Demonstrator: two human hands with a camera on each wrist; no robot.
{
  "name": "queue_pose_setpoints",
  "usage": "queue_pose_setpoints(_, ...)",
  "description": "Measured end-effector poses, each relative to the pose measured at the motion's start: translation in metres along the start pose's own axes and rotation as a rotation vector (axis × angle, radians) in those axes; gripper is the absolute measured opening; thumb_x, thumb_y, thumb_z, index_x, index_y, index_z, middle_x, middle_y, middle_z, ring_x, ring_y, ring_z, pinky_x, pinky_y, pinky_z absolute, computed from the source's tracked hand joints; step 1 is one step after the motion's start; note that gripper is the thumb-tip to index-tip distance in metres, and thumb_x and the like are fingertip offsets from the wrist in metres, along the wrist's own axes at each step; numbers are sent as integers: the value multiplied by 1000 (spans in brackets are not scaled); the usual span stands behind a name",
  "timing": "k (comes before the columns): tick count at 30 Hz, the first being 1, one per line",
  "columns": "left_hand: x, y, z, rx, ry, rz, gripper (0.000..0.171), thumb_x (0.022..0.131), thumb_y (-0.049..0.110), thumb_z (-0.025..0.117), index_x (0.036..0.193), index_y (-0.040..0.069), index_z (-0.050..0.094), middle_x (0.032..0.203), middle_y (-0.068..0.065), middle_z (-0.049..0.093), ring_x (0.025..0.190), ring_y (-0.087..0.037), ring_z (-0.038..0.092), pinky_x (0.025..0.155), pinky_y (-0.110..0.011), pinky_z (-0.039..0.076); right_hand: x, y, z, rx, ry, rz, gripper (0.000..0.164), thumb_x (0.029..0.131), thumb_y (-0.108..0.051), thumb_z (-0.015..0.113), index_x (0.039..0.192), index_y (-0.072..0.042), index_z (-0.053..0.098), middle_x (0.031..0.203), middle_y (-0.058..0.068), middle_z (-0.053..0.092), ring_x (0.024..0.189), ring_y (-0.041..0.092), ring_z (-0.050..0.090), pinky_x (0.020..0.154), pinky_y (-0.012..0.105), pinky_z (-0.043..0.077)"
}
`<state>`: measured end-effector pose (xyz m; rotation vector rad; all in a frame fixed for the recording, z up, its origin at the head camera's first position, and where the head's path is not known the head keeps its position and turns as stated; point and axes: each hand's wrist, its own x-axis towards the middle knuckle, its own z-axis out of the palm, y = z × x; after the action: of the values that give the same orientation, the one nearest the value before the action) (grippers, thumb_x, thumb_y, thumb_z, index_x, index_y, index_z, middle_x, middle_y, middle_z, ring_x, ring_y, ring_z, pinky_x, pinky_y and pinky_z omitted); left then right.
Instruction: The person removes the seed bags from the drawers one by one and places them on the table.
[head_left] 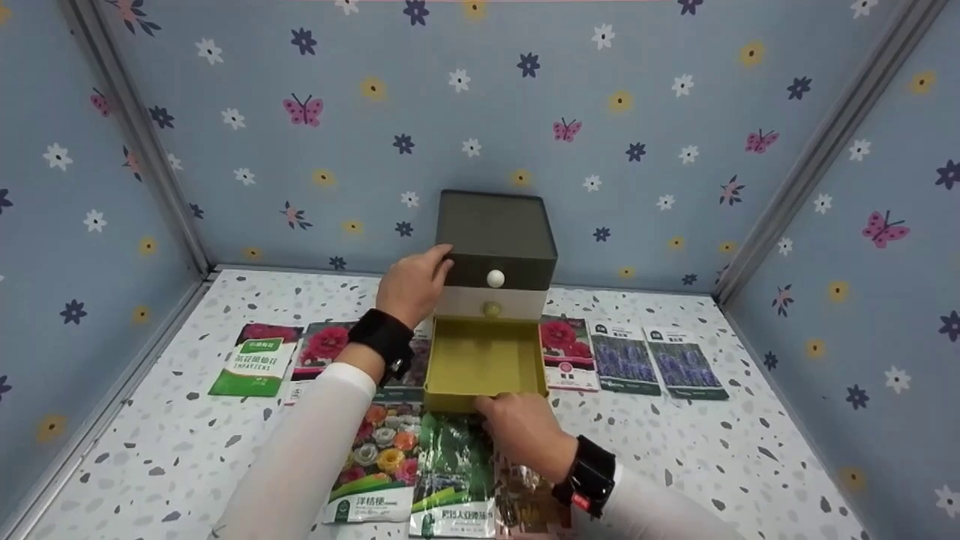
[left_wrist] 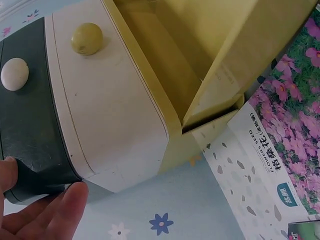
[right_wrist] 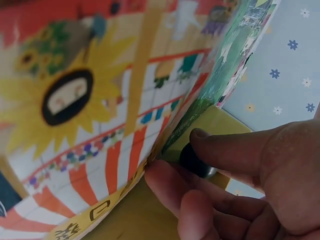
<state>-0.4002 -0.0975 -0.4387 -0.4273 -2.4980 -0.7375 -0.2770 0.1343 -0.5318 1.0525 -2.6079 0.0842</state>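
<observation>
A small drawer box [head_left: 495, 225] stands against the back wall, with a dark top tier, a white middle tier and a yellow bottom drawer [head_left: 487, 356]. That drawer is pulled out, and nothing shows inside it. My left hand [head_left: 411, 289] grips the dark tier's left side, thumb [left_wrist: 8, 175] on its front and fingers round the corner. Low at the drawer's front, my right hand [head_left: 527, 435] pinches the dark round knob [right_wrist: 196, 161] between thumb and fingers. A white knob [head_left: 495, 278] and a yellow-green knob [head_left: 492, 308] mark the two upper tiers, which are closed.
Flower seed packets lie on both sides of the box, among them a green and white one [head_left: 251, 367] at left and a purple-flowered one [head_left: 686, 365] at right. Larger packets, one with mixed blooms [head_left: 379, 461] and a green one [head_left: 454, 480], lie in front beneath the drawer.
</observation>
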Motion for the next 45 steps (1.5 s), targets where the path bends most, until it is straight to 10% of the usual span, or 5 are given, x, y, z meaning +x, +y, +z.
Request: queue_pose_setpoints(45,0,3,0,18,15,5,37,118,23,60,148,4,70,126,-22,79,105,-42,78,94,-55,63,57,38,6,40,-63,122,18,84,1,83,95,-11,75,78,4,71,67,26,69,59,46,61)
